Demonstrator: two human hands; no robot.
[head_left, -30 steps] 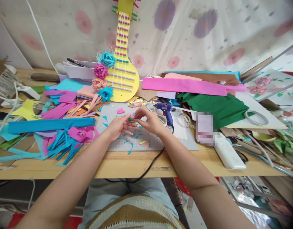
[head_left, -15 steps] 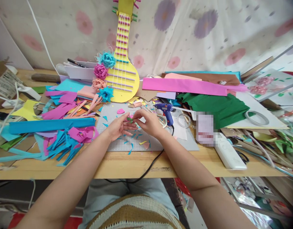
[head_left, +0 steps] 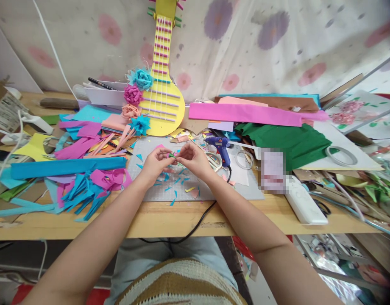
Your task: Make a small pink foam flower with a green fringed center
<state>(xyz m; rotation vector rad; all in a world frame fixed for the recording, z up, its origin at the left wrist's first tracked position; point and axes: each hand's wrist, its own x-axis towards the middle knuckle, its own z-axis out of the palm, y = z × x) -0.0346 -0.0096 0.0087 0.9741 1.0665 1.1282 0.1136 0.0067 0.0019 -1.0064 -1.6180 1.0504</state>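
Both hands meet above the grey cutting mat [head_left: 254,192], over its far left part, with a small green piece [head_left: 172,155] pinched between their fingertips. The left hand [head_left: 156,164] closes thumb and forefinger on it from one side; the right hand [head_left: 195,161] grips it from the other, its fingers curled in. What the piece is made of is too small to tell, and a little pink shows just beside it.

For work this fine, a light pinch seems best — one hand steadying while the other shapes or turns, since squeezing from both sides could crush or crease it. Forearms held low, with the wrists near the mat, would probably calm any tremble. Loose blue paper scraps [head_left: 175,195] lie below the hands, so a dropped piece might be hard to pick out among them.

The blue glue gun [head_left: 221,149] lies just beyond the right hand, near a tape roll [head_left: 245,160]; whether it is hot cannot be told, so its nozzle deserves a wide berth. Its black cord [head_left: 195,228] passes under the right forearm — a snag is possible if that arm swings out quickly.
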